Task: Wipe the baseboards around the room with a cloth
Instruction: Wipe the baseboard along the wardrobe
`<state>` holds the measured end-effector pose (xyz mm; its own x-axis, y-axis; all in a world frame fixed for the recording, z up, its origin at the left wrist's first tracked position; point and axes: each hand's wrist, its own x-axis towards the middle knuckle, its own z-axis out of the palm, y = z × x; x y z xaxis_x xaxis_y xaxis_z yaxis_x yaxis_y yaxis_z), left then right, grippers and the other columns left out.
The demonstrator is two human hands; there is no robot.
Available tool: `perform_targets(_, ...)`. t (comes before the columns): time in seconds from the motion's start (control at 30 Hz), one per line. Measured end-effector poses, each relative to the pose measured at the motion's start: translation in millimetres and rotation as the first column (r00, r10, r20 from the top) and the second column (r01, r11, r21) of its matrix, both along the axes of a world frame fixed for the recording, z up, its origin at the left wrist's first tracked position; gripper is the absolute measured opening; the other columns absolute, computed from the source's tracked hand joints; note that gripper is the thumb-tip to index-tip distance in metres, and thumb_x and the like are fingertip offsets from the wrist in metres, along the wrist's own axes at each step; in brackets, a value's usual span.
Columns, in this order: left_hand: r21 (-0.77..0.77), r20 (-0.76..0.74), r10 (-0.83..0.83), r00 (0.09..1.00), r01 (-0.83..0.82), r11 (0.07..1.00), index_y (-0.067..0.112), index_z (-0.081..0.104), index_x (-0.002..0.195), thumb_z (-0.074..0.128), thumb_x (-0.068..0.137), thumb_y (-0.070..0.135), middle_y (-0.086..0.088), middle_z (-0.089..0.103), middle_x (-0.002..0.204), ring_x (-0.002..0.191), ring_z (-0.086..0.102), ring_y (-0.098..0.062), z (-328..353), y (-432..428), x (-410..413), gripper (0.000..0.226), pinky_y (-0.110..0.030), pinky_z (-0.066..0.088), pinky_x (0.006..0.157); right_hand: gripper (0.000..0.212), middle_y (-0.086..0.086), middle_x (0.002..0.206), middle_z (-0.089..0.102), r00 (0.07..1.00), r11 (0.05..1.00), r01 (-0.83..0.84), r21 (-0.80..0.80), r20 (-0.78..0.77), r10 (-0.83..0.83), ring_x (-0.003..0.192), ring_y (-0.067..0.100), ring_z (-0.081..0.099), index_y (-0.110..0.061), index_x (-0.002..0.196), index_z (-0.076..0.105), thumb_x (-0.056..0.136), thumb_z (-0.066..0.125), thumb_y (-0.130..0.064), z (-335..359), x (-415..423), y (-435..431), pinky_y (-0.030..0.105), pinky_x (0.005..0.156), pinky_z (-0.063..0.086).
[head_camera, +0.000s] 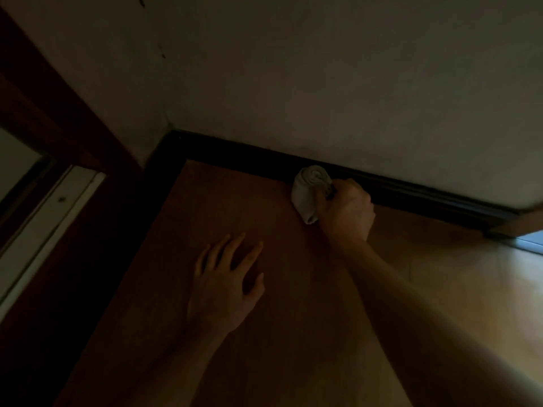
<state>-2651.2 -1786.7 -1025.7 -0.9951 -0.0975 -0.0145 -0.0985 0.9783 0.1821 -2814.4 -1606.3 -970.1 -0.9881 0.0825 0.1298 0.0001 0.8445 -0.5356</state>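
Floor [293, 333], beneath left hand [226, 283]; dark baseboard [426, 195], long axis running corner to lower right, just beyond right hand [346, 212]; left hand flat, fingers spread; right hand gripping rolled cloth [307, 192], roll crosswise, coiled end touching baseboard.

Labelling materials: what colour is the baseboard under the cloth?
Glossy black wooden baseboard, clearest in the head view.
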Motion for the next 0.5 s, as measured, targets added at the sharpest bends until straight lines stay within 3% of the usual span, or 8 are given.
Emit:
perform_targets(0.2,-0.008,-0.007,-0.004,1.0,0.004,1.0,0.041,0.043,0.149,0.034,0.093,0.061,0.0,0.04,0.157,0.145,0.032,-0.026,-0.5,1.1,0.0,0.06,-0.055,0.028,0.116,0.035,0.0,0.075,0.044,0.993,0.994,0.109,0.013,-0.043,-0.108,0.074,0.035,0.059,-0.015,0.067,0.048,0.088,0.065,-0.037,-1.4,7.3,49.3,0.031,0.058,0.033)
perform_targets(0.3,-0.009,-0.003,-0.004,1.0,0.004,1.0,0.04,0.043,0.149,0.033,0.093,0.061,0.0,0.039,0.157,0.146,0.031,-0.026,-1.0,0.8,-0.1,0.06,-0.054,0.026,0.117,0.033,-0.001,0.077,0.045,0.996,0.996,0.085,-0.008,-0.04,-0.085,0.074,0.033,0.059,-0.013,0.069,0.054,0.088,0.065,-0.037,-0.9,4.6,37.8,0.031,0.058,0.034)
perform_targets(0.4,0.014,-0.015,-0.007,1.0,0.007,1.0,0.04,0.044,0.149,0.035,0.093,0.06,0.0,0.039,0.157,0.146,0.032,-0.026,0.3,1.6,0.5,0.06,-0.054,0.026,0.117,0.033,-0.001,0.078,0.048,1.0,1.0,0.012,-0.014,-0.024,-0.012,0.073,0.032,0.06,-0.018,0.067,0.048,0.088,0.063,-0.039,-0.8,0.8,24.9,0.033,0.058,0.04)
perform_targets(0.5,0.005,-0.005,-0.003,1.0,0.003,1.0,0.04,0.044,0.149,0.034,0.093,0.06,0.0,0.038,0.157,0.146,0.032,-0.026,0.1,1.5,0.6,0.06,-0.054,0.026,0.118,0.034,0.001,0.077,0.05,0.998,0.998,0.055,-0.004,-0.039,-0.055,0.072,0.033,0.06,-0.016,0.066,0.05,0.087,0.064,-0.038,-1.6,3.1,34.7,0.032,0.057,0.037)
